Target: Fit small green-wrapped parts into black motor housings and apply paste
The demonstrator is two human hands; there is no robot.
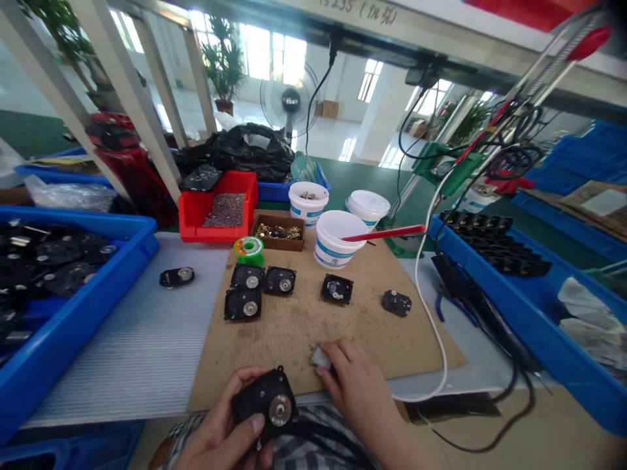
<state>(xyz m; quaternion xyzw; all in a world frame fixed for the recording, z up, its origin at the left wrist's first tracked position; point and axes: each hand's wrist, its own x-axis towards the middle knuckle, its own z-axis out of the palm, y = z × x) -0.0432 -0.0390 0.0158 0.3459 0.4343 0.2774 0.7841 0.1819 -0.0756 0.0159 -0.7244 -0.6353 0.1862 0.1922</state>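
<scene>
My left hand (pixel 228 421) is closed around a black plastic housing (pixel 269 391) with a round silvery disc on its face, tilted up near the cardboard's front edge. The thumb presses on its front. Over the cardboard (pixel 289 339), my right hand (pixel 360 385) pinches a small whitish piece with a green edge (pixel 321 357), partly covered by the fingers. Three similar housings with discs (pixel 243 305) sit together farther back. Another housing (pixel 337 288) lies open side up with small round parts inside, and a black plate-like part (pixel 396 303) rests to its right.
Blue bins with black parts stand at left (pixel 132 261) and right (pixel 490 287). A red bin (pixel 189 219), a brown tray (pixel 279 243), a green solder spool (pixel 249 248) and white tubs (pixel 333 251) line the back. A white cable (pixel 418 287) crosses the right side.
</scene>
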